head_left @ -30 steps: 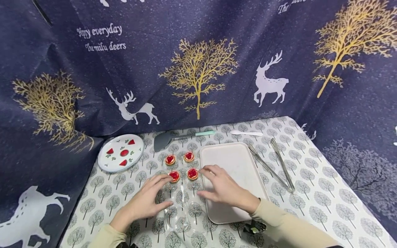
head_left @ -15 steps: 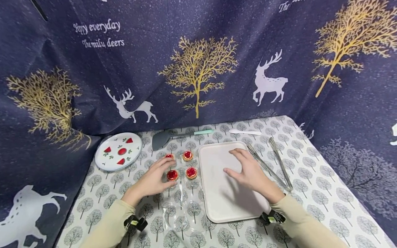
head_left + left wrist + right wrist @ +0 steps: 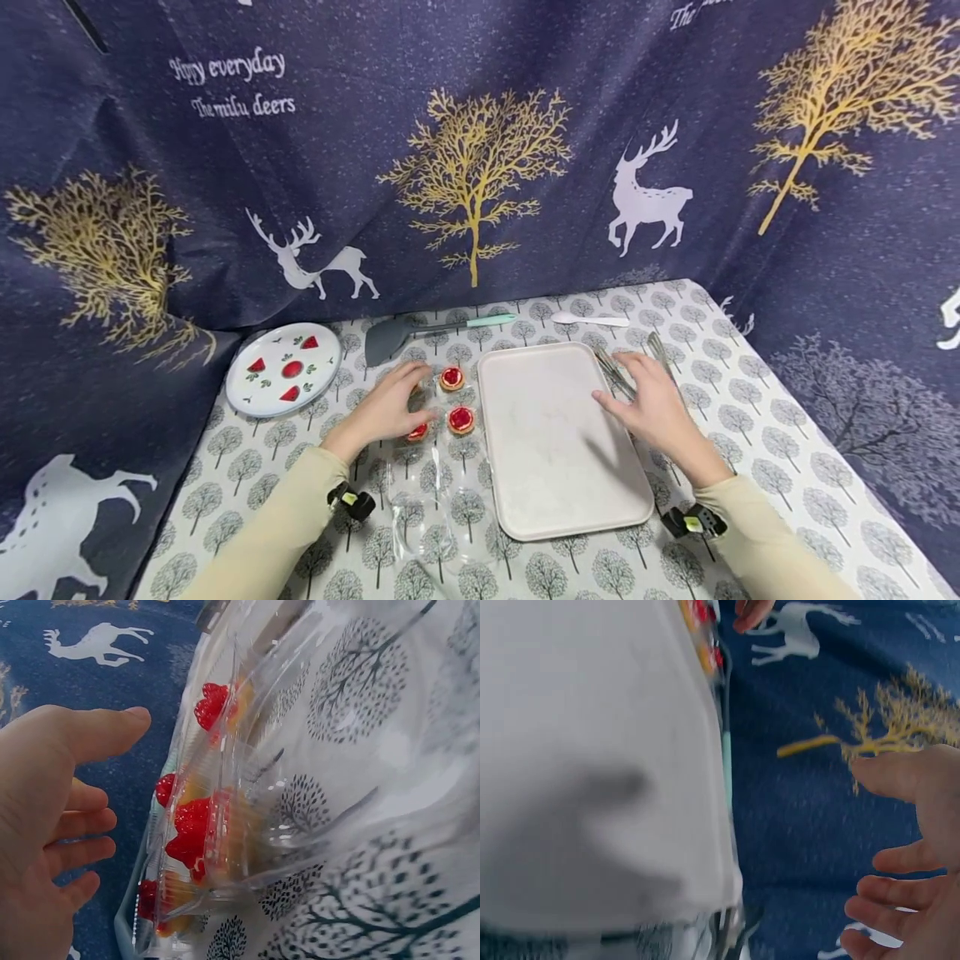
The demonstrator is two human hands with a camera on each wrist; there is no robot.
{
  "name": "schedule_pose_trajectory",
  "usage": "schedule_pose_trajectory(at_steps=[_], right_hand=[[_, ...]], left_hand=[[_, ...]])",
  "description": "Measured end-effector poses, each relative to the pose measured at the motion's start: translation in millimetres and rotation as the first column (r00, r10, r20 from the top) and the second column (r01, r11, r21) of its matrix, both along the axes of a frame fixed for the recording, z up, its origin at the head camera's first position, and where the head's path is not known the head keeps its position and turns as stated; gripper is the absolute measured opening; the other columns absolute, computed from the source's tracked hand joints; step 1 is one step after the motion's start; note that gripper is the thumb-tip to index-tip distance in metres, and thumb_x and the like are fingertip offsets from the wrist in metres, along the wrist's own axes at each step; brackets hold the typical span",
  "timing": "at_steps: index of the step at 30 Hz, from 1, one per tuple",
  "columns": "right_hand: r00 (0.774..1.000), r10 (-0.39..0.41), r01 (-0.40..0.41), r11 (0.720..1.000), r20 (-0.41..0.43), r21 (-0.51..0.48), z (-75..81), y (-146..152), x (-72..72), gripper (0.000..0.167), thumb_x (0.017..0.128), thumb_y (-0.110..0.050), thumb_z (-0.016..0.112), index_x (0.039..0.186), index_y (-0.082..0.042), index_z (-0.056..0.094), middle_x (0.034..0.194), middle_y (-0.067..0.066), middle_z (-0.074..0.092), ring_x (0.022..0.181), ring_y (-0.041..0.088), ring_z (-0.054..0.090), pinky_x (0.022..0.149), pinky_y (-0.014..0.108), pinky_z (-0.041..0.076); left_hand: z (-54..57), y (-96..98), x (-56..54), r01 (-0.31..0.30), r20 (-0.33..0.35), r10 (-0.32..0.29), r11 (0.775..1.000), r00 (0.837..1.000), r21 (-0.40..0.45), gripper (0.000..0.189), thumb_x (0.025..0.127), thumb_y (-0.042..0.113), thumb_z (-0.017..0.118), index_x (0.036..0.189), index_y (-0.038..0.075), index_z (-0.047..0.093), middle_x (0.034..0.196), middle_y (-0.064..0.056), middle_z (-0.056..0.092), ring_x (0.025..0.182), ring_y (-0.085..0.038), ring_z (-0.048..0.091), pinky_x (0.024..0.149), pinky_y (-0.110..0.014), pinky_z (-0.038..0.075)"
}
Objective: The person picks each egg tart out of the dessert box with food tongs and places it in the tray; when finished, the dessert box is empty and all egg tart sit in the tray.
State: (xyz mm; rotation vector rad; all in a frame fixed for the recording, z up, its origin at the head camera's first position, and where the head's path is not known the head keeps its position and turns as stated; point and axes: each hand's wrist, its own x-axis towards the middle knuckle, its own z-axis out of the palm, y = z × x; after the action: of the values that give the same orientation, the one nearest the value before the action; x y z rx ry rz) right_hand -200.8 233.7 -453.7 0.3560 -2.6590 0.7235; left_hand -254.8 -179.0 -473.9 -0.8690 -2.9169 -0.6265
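Observation:
In the head view my left hand (image 3: 382,407) hovers over the left tarts, thumb and fingers spread and holding nothing, partly hiding them. Several small red-topped tarts (image 3: 461,420) sit in a clear plastic box (image 3: 424,521) whose empty half lies towards me. The left wrist view shows the tarts (image 3: 193,832) beside the relaxed hand, with air between. My right hand (image 3: 660,410) is over the right edge of the pale rectangular tray (image 3: 551,450), fingers apart and grasping nothing. Metal tongs (image 3: 617,377) lie partly hidden behind that hand.
A round plate (image 3: 251,392) with a watermelon pattern stands at the far left. Along the back lie a grey spatula (image 3: 386,340) with a mint handle and a small white utensil (image 3: 592,320). A patterned curtain (image 3: 337,167) hangs behind the table.
My right hand has moved right from beside the tarts, across the tray to the tongs. My left hand has shifted forward and slightly right over the left tarts. Tarts and tray stay put.

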Motion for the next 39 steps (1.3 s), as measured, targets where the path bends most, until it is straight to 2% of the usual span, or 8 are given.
schedule_pose_trajectory(at_steps=[5, 8, 13, 17, 25, 33, 36, 39], right_hand=[[0.996, -0.065, 0.063, 0.998, 0.061, 0.024, -3.4, 19, -2.3, 0.081, 0.08, -0.037, 0.077, 0.137, 0.009, 0.043, 0.137, 0.034, 0.045, 0.127, 0.05, 0.04, 0.105, 0.066, 0.034], [0.986, -0.115, 0.111, 0.993, 0.124, 0.042, -7.0, 30, -4.3, 0.089, 0.08, -0.043, 0.076, 0.14, 0.011, 0.038, 0.141, 0.036, 0.039, 0.129, 0.054, 0.036, 0.107, 0.069, 0.03], [0.963, -0.194, 0.188, 0.981, 0.189, 0.049, -13.0, 47, -7.4, 0.097, 0.078, -0.051, 0.076, 0.141, 0.012, 0.037, 0.141, 0.037, 0.039, 0.127, 0.057, 0.036, 0.106, 0.069, 0.031], [0.932, -0.249, 0.24, 0.969, 0.264, 0.064, -17.6, 55, -9.1, 0.104, 0.077, -0.055, 0.075, 0.142, 0.014, 0.032, 0.141, 0.041, 0.035, 0.127, 0.059, 0.033, 0.106, 0.07, 0.03], [0.855, -0.311, 0.281, 0.95, 0.415, 0.133, -27.9, 64, -12.8, 0.119, 0.075, -0.062, 0.073, 0.145, 0.018, 0.02, 0.145, 0.046, 0.019, 0.133, 0.061, 0.019, 0.109, 0.07, 0.023], [0.815, -0.345, 0.293, 0.938, 0.465, 0.184, -41.6, 69, -18.6, 0.123, 0.074, -0.065, 0.071, 0.143, 0.021, 0.018, 0.142, 0.048, 0.02, 0.13, 0.062, 0.022, 0.107, 0.07, 0.027], [0.812, -0.349, 0.29, 0.937, 0.468, 0.195, -44.6, 69, -19.9, 0.123, 0.073, -0.066, 0.071, 0.142, 0.022, 0.018, 0.14, 0.048, 0.022, 0.129, 0.062, 0.023, 0.106, 0.07, 0.028], [0.819, -0.351, 0.292, 0.936, 0.454, 0.197, -47.0, 69, -20.7, 0.121, 0.074, -0.065, 0.071, 0.141, 0.022, 0.021, 0.138, 0.048, 0.026, 0.127, 0.061, 0.026, 0.104, 0.069, 0.031]], left_hand=[[-4.8, 4.6, -13.4, -0.002, 0.015, 0.003, 1.0, 1.0, -0.018, 0.077, 0.082, 0.042, 0.076, 0.141, 0.001, 0.048, 0.146, -0.019, 0.045, 0.135, -0.037, 0.042, 0.113, -0.055, 0.035], [-6.3, 7.1, -19.4, -0.004, 0.029, 0.005, 1.0, 1.0, -0.024, 0.079, 0.082, 0.043, 0.076, 0.141, 0.0, 0.047, 0.146, -0.02, 0.045, 0.135, -0.037, 0.042, 0.113, -0.054, 0.034], [-7.0, 10.3, -26.2, -0.019, 0.07, 0.022, 0.999, 0.997, -0.038, 0.083, 0.081, 0.045, 0.076, 0.143, -0.001, 0.044, 0.148, -0.021, 0.042, 0.137, -0.037, 0.04, 0.115, -0.053, 0.032], [-9.8, 12.5, -31.7, -0.018, 0.088, 0.024, 0.998, 0.996, -0.061, 0.084, 0.082, 0.048, 0.074, 0.144, 0.0, 0.043, 0.15, -0.019, 0.041, 0.138, -0.037, 0.038, 0.116, -0.053, 0.031], [-15.2, 17.5, -41.0, -0.005, 0.107, 0.013, 0.997, 0.994, -0.076, 0.085, 0.082, 0.049, 0.073, 0.144, 0.0, 0.043, 0.149, -0.02, 0.042, 0.139, -0.037, 0.037, 0.117, -0.053, 0.029], [-15.8, 20.0, -43.5, -0.007, 0.136, 0.021, 0.995, 0.99, -0.1, 0.086, 0.083, 0.05, 0.072, 0.144, -0.002, 0.041, 0.15, -0.021, 0.04, 0.14, -0.039, 0.036, 0.118, -0.054, 0.027], [-16.8, 20.4, -44.8, -0.01, 0.15, 0.024, 0.995, 0.988, -0.095, 0.086, 0.083, 0.05, 0.072, 0.144, -0.002, 0.041, 0.15, -0.021, 0.04, 0.14, -0.039, 0.036, 0.117, -0.054, 0.027], [-17.4, 20.9, -46.4, -0.012, 0.158, 0.025, 0.996, 0.987, -0.084, 0.086, 0.082, 0.049, 0.073, 0.145, -0.001, 0.041, 0.149, -0.022, 0.041, 0.139, -0.039, 0.037, 0.117, -0.053, 0.028]])
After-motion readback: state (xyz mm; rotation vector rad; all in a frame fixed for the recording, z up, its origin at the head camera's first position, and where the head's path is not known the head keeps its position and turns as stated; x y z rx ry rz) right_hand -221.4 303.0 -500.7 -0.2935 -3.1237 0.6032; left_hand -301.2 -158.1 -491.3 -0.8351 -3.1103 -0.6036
